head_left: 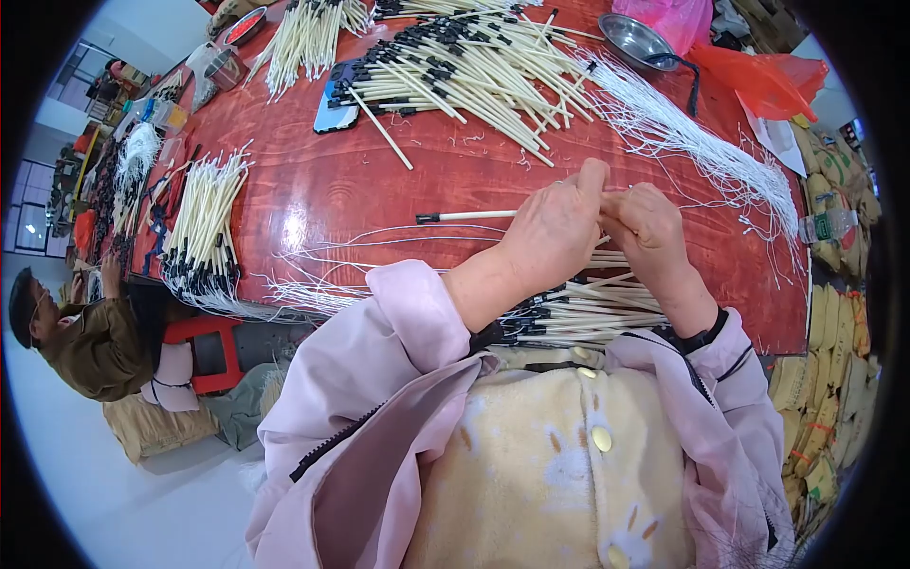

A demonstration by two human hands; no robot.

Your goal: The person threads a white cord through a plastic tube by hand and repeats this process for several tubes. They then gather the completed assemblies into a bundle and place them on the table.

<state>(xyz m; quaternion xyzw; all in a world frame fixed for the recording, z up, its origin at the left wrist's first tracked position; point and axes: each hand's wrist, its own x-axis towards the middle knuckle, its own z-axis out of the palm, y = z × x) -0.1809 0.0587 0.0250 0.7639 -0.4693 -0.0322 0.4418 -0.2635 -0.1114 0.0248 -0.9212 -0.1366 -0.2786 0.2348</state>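
Note:
A pale cream stick with a black tip pokes out leftward from my left hand, whose fingers are closed around it. Right beside it, my right hand is closed in a pinch, its fingertips meeting those of the left. What the right fingers pinch is hidden; a thin white string runs near them. Below both hands, a bundle of similar black-ended sticks lies along the near table edge by my lap. Loose white strings spread over the table left of my left wrist.
A large heap of sticks covers the far side of the red table, partly over a phone. More sticks stand stacked at left. White strings, a metal bowl and red plastic bags lie right. A person sits far left.

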